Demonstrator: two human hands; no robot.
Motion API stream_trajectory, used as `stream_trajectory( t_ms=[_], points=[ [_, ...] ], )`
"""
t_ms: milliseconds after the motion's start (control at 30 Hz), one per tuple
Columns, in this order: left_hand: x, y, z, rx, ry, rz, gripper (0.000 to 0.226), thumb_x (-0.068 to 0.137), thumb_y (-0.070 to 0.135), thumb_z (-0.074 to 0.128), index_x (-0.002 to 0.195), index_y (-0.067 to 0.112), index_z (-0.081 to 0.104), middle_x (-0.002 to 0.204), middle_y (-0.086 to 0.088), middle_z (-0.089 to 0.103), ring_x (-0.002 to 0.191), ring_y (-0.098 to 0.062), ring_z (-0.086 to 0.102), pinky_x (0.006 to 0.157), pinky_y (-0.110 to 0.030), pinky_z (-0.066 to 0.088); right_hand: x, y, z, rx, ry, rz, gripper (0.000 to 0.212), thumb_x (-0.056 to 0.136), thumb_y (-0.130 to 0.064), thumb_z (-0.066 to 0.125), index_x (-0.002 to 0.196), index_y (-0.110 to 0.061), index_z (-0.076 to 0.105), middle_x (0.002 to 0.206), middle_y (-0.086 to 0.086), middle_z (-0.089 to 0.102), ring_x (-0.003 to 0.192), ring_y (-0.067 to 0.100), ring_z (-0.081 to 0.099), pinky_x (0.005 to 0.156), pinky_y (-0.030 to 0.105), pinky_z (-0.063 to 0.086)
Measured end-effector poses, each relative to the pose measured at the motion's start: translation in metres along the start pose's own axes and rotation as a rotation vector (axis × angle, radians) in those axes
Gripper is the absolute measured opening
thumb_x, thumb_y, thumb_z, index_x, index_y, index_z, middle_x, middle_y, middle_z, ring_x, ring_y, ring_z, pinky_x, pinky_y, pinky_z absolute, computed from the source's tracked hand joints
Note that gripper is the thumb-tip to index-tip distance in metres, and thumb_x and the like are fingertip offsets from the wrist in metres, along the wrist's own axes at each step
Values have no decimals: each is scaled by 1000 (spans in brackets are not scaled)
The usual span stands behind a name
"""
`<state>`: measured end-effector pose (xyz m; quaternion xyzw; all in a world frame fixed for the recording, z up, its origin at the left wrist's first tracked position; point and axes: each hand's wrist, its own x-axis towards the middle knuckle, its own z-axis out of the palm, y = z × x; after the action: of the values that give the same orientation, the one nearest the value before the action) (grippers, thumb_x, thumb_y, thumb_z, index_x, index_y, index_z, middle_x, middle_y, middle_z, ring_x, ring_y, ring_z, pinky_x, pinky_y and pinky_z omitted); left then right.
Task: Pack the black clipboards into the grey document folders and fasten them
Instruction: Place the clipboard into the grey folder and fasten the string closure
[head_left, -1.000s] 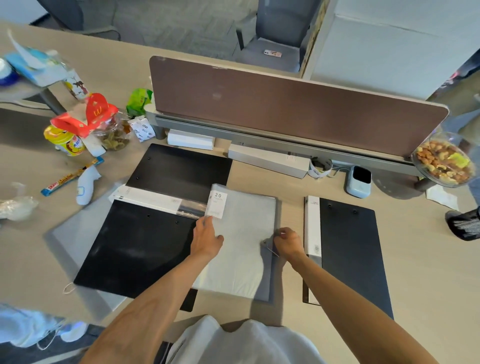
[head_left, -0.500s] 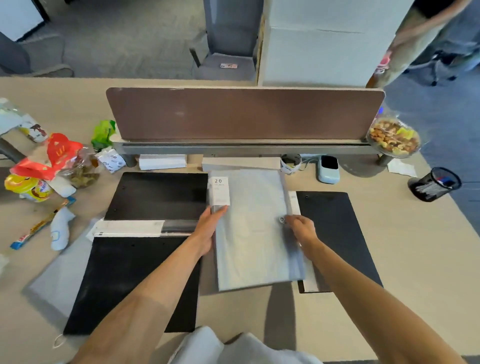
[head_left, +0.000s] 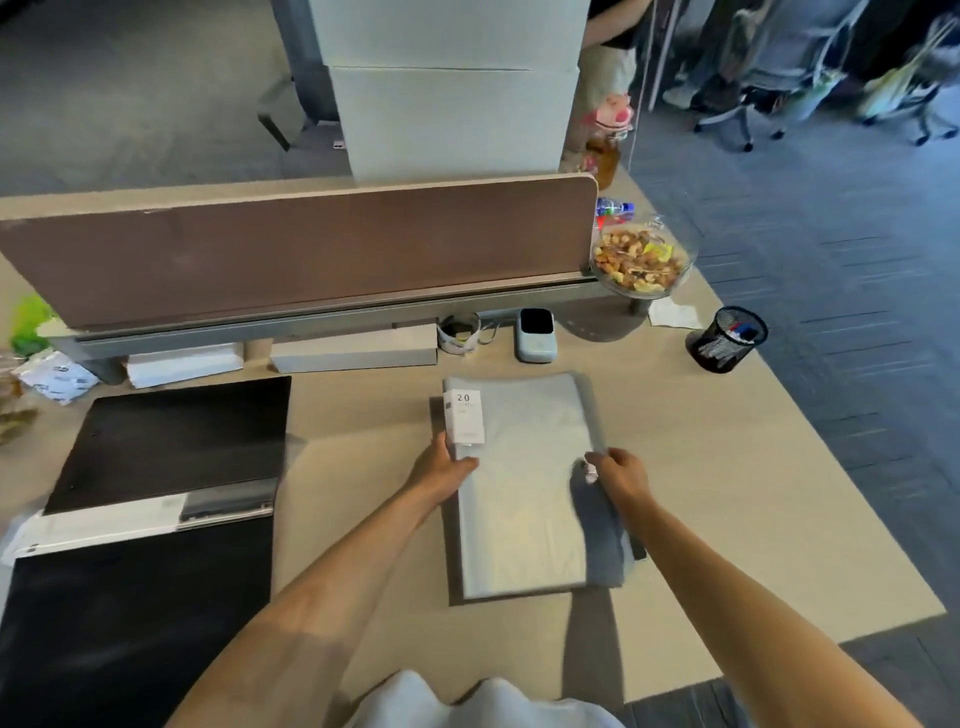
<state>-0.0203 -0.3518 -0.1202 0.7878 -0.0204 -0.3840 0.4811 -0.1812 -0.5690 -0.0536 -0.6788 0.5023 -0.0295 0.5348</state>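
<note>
A grey document folder (head_left: 524, 483) with a white "20" label lies flat on the desk in front of me. My left hand (head_left: 441, 470) grips its left edge just below the label. My right hand (head_left: 621, 475) pinches its right edge at a small round snap. A thin black sliver (head_left: 640, 551) shows under the folder's right side; the rest of whatever lies beneath is hidden. Two black clipboards lie at the left, one farther away (head_left: 171, 441) and one nearer (head_left: 135, 623), with a white strip and metal clip between them.
A brown divider panel (head_left: 296, 249) runs across the back of the desk. Below it sit white boxes (head_left: 353, 353), a small cup (head_left: 460, 335) and a blue-white device (head_left: 536, 335). A bowl of nuts (head_left: 641, 260) and a mesh pen cup (head_left: 727, 338) stand at the right. The desk's right edge (head_left: 831, 467) is close.
Both hands have carried the grey folder to the right, onto the spot where the right-hand black clipboard lay. My view has swung right, so the snacks at the left are mostly out of frame.
</note>
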Motion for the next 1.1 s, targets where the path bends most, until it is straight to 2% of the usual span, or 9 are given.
stream_trajectory(
  t_ms=[100,267,433,500,567,633,900,1033,1100],
  points=[
    [-14,7,24,-39,-14,-44,80,57,37,63,133,18,47,127,-5,64,111,-23,63,102,-46,48,10,11,-13,-17,-63,37,62,85,-24,63,138,0,41,133,18,55,119,36,54,98,43,45],
    [-19,16,42,-115,24,-52,68,61,21,54,129,17,51,121,-5,67,107,-25,65,100,-48,50,28,20,-25,-81,-215,-75,23,86,-17,62,106,-7,61,101,8,67,94,27,62,73,30,49],
    [-10,9,49,-132,23,-73,73,57,26,57,129,24,53,121,2,67,109,-22,65,102,-48,48,36,14,-33,-127,-239,-163,14,86,-12,60,99,-10,62,86,1,65,80,19,57,57,7,43],
    [-19,15,51,-106,38,-67,69,62,25,56,131,26,51,123,4,66,111,-20,63,104,-45,47,39,10,-32,-197,-222,-199,17,83,-16,62,96,-7,59,87,5,61,82,24,56,66,20,47],
    [-42,30,52,-31,61,-55,60,76,22,54,135,28,47,131,5,61,116,-18,59,106,-39,44,39,4,-28,-242,-219,-254,38,81,-20,63,116,-6,59,115,12,60,105,29,57,87,35,49],
    [-57,35,49,44,80,-34,51,92,20,49,142,22,41,138,5,53,123,-18,53,105,-30,41,31,-8,-20,-241,-256,-290,47,85,-15,62,130,-5,53,132,9,51,122,24,50,98,31,42],
    [-81,1,-15,225,173,-29,46,99,26,46,143,15,41,150,-8,43,136,-24,44,111,-33,36,-19,-48,60,-339,-466,-448,37,88,-18,59,123,-7,59,131,14,56,122,29,51,97,35,43],
    [-96,-31,-65,239,227,-52,42,98,27,47,138,15,46,147,-10,47,133,-27,47,109,-38,40,-52,-57,109,-340,-566,-465,33,90,-18,58,121,-8,59,116,3,59,110,15,54,81,5,43],
    [-108,-46,-89,230,261,-67,41,98,25,47,137,15,47,147,-10,47,132,-26,48,107,-37,41,-67,-59,137,-360,-617,-465,31,90,-20,58,119,-12,61,117,-1,60,111,14,55,84,12,46]
  ],
)
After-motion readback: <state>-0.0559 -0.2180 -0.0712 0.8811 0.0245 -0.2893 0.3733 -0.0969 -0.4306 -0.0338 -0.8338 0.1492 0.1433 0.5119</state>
